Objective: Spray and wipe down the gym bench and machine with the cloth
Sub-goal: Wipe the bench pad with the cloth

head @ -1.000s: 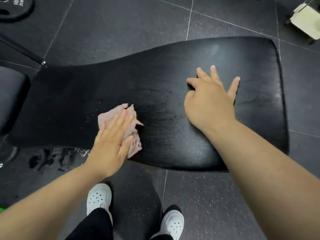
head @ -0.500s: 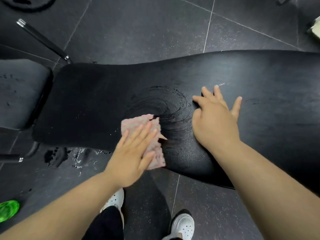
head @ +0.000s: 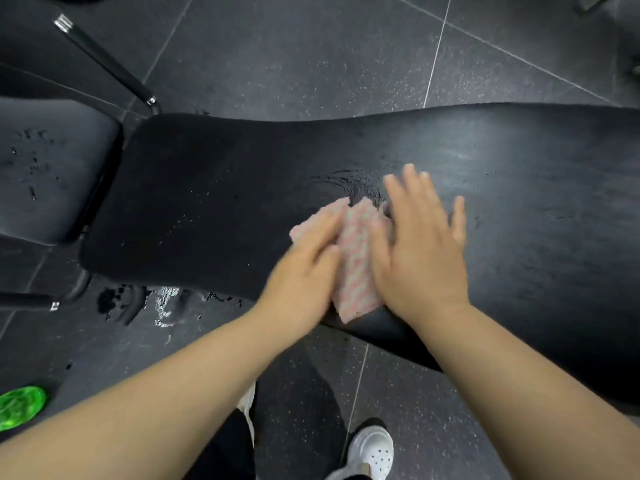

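Cloth sits on the bench near its front edge. My left hand is flat on it, fingers straight. My right hand is flat too, touching its other side. I'd press evenly and overlap strokes through the wet swirls.

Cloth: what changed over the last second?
The left hand slid the cloth right along the bench pad, up against the right hand. Nothing gripped or released. Its fingers still press flat on the cloth; right hand still flat on the pad.
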### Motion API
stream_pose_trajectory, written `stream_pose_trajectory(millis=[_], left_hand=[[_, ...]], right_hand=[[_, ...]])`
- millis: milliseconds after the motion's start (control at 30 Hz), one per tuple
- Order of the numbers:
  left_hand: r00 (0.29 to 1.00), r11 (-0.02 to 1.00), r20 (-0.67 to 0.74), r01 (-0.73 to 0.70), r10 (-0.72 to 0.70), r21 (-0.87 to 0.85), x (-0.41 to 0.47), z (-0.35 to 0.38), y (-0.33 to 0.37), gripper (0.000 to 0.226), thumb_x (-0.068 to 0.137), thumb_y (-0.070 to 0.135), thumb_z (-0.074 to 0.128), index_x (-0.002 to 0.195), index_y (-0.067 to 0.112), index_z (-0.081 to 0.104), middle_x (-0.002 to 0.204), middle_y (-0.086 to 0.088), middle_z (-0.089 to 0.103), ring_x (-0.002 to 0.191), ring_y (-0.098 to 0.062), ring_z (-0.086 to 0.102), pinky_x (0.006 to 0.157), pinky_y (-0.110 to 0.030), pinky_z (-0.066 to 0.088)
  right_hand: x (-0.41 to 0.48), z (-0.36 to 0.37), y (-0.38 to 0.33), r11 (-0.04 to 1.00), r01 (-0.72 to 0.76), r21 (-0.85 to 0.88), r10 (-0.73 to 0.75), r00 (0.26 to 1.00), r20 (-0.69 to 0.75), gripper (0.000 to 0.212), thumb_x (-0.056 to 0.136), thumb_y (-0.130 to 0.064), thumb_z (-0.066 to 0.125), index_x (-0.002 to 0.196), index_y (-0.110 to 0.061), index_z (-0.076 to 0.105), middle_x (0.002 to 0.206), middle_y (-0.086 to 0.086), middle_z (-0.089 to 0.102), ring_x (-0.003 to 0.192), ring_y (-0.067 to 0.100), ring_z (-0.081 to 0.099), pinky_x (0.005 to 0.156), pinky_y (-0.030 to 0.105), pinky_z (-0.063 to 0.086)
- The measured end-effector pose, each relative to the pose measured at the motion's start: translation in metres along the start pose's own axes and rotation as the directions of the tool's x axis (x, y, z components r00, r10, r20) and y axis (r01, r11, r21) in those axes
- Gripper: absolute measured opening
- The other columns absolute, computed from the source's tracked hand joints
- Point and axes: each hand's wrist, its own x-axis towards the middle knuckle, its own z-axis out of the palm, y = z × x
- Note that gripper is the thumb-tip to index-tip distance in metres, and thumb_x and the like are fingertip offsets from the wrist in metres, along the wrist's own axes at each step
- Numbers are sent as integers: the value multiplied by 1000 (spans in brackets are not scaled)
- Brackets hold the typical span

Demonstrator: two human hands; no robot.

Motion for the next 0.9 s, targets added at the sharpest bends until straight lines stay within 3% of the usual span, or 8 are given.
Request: stream_pose_trajectory(millis=[100,200,300,400,633,700,800,900], left_hand=[[942,952,-242,272,-234,140,-1,-53,-28,45,99,18,48,136,44,49,153,15,38,139,2,32,112,-16,21],[892,771,-151,445,-426,455,1,-79,-59,59,100,36,45,153,36,21,164,5,10,151,-18,7,120,-35,12],[883,703,-104,432,-458,564,3,-81,-77,65,98,52,39,154,42,6,164,10,-6,151,-22,-4,121,-47,11],[894,705,-209,442,-397,554,2,-87,-82,66,95,57,43,153,40,17,163,14,9,149,-20,12,117,-43,23],[852,711,-303,524,-427,470,12,-107,-88,62,91,53,56,146,31,39,146,4,35,133,-24,33,104,-45,39],[841,711,-310,540,-443,451,10,-104,-89,62,91,53,56,147,32,37,150,3,31,135,-25,32,106,-48,38],[843,718,-319,537,-434,443,11,-106,-92,62,90,54,57,146,34,38,150,6,31,135,-23,35,103,-46,41],[839,737,-314,541,-444,405,14,-114,-94,63,85,55,64,141,35,44,146,12,37,133,-16,39,100,-37,39]], right_hand=[[-7,33,-20,890,424,-165,-373,888,270,60,90,-44,34,142,-18,49,152,11,44,144,33,34,117,54,9],[12,37,-2,742,639,-205,-521,741,424,61,84,-44,38,135,-19,59,142,6,56,135,30,48,115,53,20],[67,22,15,830,429,-355,-306,884,352,57,91,-40,29,145,-28,43,154,0,38,145,31,28,116,60,13],[75,35,-13,907,147,-396,-45,966,255,58,99,-38,25,155,-26,22,165,3,13,151,29,4,118,55,-5],[-5,40,-31,767,618,-172,-473,726,500,55,91,-38,33,141,-27,53,147,-1,51,138,28,45,106,51,27],[46,26,-4,744,582,-329,-410,786,463,57,93,-34,28,149,-33,39,152,0,41,138,35,36,105,56,29],[119,18,11,873,192,-449,-69,959,276,55,102,-40,23,155,-28,26,163,-1,19,150,29,10,119,57,5],[106,56,-30,898,203,-390,-114,964,240,57,98,-36,33,153,-22,32,163,6,24,151,29,13,118,58,3]])
